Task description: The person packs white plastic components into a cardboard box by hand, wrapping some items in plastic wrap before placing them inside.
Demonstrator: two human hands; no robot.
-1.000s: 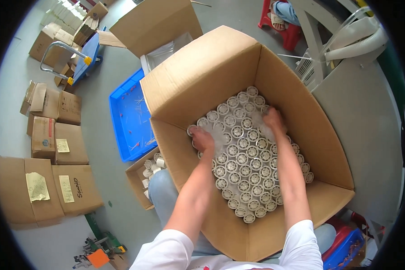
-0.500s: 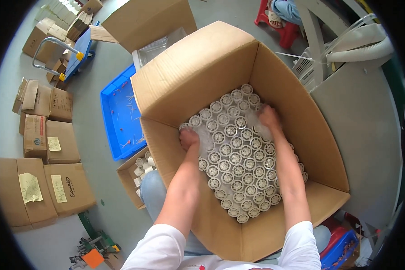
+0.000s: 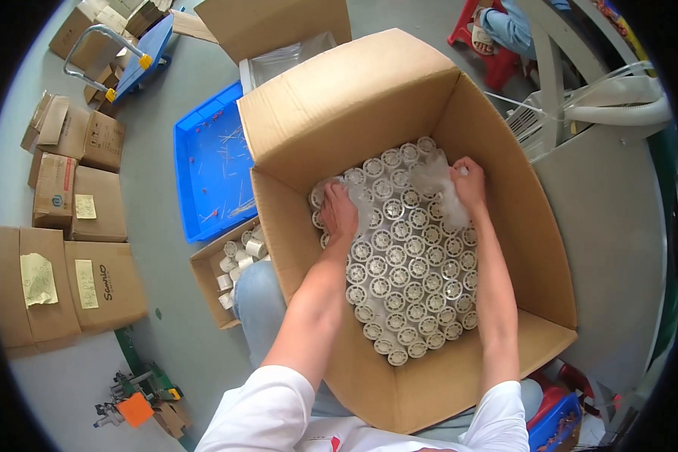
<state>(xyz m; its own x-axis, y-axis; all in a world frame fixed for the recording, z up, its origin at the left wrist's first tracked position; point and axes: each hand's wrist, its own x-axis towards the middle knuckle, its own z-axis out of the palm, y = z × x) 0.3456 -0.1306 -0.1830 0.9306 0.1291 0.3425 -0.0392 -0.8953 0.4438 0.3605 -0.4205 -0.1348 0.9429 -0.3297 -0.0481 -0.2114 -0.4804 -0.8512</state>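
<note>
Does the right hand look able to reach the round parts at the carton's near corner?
Likely yes: nothing visible covers those round parts and the carton is open, though the right hand seems to grip plastic.

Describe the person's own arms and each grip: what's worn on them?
The left arm and right arm come out of short white sleeves, with bare forearms. The left grip and right grip are ungloved, five-fingered human hands. No watch or bracelet shows at either wrist; rings are too small to tell.

hands (image 3: 340, 212) touch plastic (image 3: 448, 200) inside box (image 3: 523, 226)
</note>
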